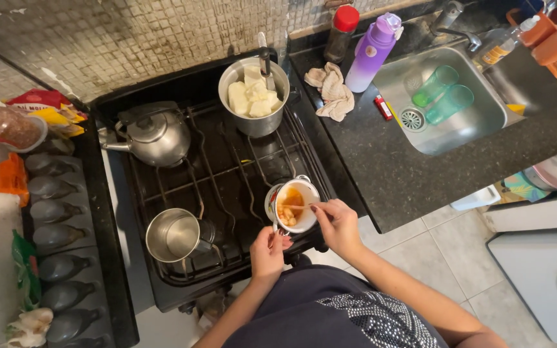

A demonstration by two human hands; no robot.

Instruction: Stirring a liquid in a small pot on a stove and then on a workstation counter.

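1. Small white enamel pot point(293, 205) sits on the front right burner of the black gas stove point(227, 174), holding an orange sauce with pale chunks in it.
2. Right hand point(338, 222) is at the pot's right rim, its fingers pinched together on a thin wooden stick point(296, 206) that lies across the sauce.
3. Left hand point(267, 250) is just below the pot at its near left edge, fingers curled at the pot's handle; whether they grip it fully cannot be told.
4. On the front left burner stands an empty steel mug-shaped pot point(174, 235), near the white pot but not touching it.
5. At the back left is a steel kettle point(153, 134) with its spout pointing left.
6. At the back right is a larger steel pot point(254, 96) filled with pale blocks of food, a utensil handle sticking up from it.
7. Right of the stove runs a dark stone surface point(394, 167) carrying a crumpled cloth point(331, 91), a purple bottle point(371, 53), a red-capped jar point(342, 32) and a small red lighter point(383, 107).
8. A steel sink point(485, 122) set into that surface holds two green glasses point(441, 95) lying on their sides.
9. Left of the stove, a row of dark bottles point(56, 238) lies side by side.
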